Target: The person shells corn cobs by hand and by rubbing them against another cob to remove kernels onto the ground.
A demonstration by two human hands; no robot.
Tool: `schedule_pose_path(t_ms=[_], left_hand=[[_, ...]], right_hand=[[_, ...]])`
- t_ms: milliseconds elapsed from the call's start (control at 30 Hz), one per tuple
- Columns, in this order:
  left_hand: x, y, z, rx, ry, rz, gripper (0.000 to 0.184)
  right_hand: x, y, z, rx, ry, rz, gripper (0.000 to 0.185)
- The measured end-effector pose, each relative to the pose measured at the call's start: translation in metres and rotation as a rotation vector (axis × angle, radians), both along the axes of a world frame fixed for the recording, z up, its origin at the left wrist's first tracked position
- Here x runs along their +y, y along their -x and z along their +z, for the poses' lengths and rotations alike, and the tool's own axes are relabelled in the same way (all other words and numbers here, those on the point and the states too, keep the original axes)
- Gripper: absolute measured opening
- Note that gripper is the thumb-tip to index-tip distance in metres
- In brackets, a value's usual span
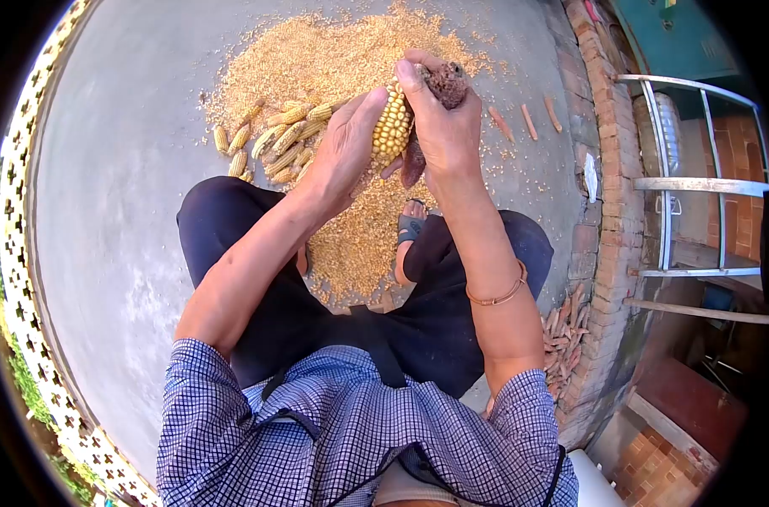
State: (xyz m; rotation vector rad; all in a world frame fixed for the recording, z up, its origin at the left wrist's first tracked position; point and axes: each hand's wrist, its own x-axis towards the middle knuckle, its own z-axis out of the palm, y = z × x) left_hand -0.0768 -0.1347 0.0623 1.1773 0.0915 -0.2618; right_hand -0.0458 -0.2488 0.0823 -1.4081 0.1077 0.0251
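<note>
Between my two hands, above the floor, is a yellow corn cob (392, 127) with its kernels still on. My left hand (346, 144) wraps round the left side of this cob. My right hand (443, 127) is closed round a dark reddish-brown bare cob (445, 84), pressed against the yellow one at its right side. Another dark reddish piece (413, 160) shows below my right palm; whether it belongs to the same cob is hidden. Loose kernels (308, 63) lie spread beyond my hands and between my feet.
Several corn cobs (287, 138) lie left of my hands. Several bare cobs (530, 122) lie on the right, with a pile of them (563, 334) by the low brick wall (613, 211). A metal railing (697, 183) stands farther right.
</note>
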Motion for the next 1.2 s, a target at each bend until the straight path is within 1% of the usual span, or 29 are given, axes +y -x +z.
schedule_pose_path(t_ms=[100, 133, 233, 333, 433, 467, 567, 600, 700, 733, 833, 867, 933, 967, 1000, 1033, 1100, 1133, 1200], left_hand=[[0.002, 0.001, 0.006, 0.096, 0.095, -0.013, 0.043], [0.000, 0.002, 0.013, 0.184, 0.088, 0.037, 0.044], [0.004, 0.001, 0.008, 0.164, 0.155, 0.011, 0.047], [-0.002, 0.006, 0.008, 0.192, 0.076, 0.009, 0.052], [-0.003, 0.001, -0.005, -0.083, -0.361, -0.065, 0.057], [-0.007, 0.005, -0.007, -0.061, -0.256, -0.022, 0.060], [-0.010, 0.006, -0.016, -0.094, -0.293, -0.038, 0.060], [-0.005, 0.004, -0.012, -0.121, -0.232, -0.061, 0.059], [0.003, -0.003, -0.010, -0.072, -0.042, -0.133, 0.055], [0.003, -0.005, -0.008, -0.011, -0.019, -0.141, 0.062], [-0.003, 0.000, 0.009, 0.088, 0.003, 0.019, 0.062], [0.000, -0.003, -0.001, -0.025, -0.003, -0.006, 0.066], [0.002, -0.004, -0.012, -0.135, -0.279, 0.015, 0.066], [-0.001, -0.002, -0.016, -0.159, -0.321, 0.030, 0.065], [-0.004, -0.001, -0.018, -0.181, -0.363, 0.046, 0.065], [-0.007, 0.000, -0.017, -0.203, -0.406, 0.062, 0.065], [-0.017, 0.007, -0.007, -0.126, -0.275, 0.075, 0.063], [-0.019, 0.004, -0.017, -0.289, -0.371, 0.176, 0.058], [-0.006, -0.002, -0.009, -0.098, -0.109, 0.028, 0.055]], right_hand=[[-0.010, -0.001, 0.002, 0.015, -0.173, 0.103, 0.039], [-0.012, 0.000, 0.007, 0.025, -0.134, 0.139, 0.042], [-0.010, 0.003, 0.009, -0.019, -0.174, 0.168, 0.056], [0.002, 0.010, 0.009, -0.020, -0.199, 0.070, 0.052], [0.011, 0.005, -0.011, -0.201, 0.112, -0.127, 0.045], [0.010, 0.003, -0.013, -0.257, 0.205, -0.147, 0.033], [0.009, 0.000, -0.015, -0.266, 0.199, -0.221, 0.026], [0.011, -0.003, -0.017, -0.300, 0.115, -0.227, 0.022], [0.004, -0.004, -0.008, -0.136, -0.048, -0.060, 0.024], [0.001, -0.001, 0.003, -0.012, -0.115, -0.014, 0.029], [-0.007, -0.004, 0.005, -0.013, -0.249, 0.131, 0.038], [-0.006, -0.002, 0.004, -0.021, -0.277, 0.145, 0.044], [0.005, 0.001, -0.005, -0.062, -0.177, 0.063, 0.045], [0.011, 0.004, -0.010, -0.080, -0.125, 0.018, 0.046], [0.015, 0.002, -0.014, -0.150, -0.053, -0.105, 0.037], [0.016, 0.000, -0.015, -0.151, 0.033, -0.124, 0.035], [0.013, -0.002, -0.014, -0.156, 0.209, -0.162, 0.030], [0.013, -0.004, -0.014, -0.211, 0.157, -0.157, 0.028], [0.012, -0.007, -0.010, -0.185, 0.062, -0.126, 0.029]])
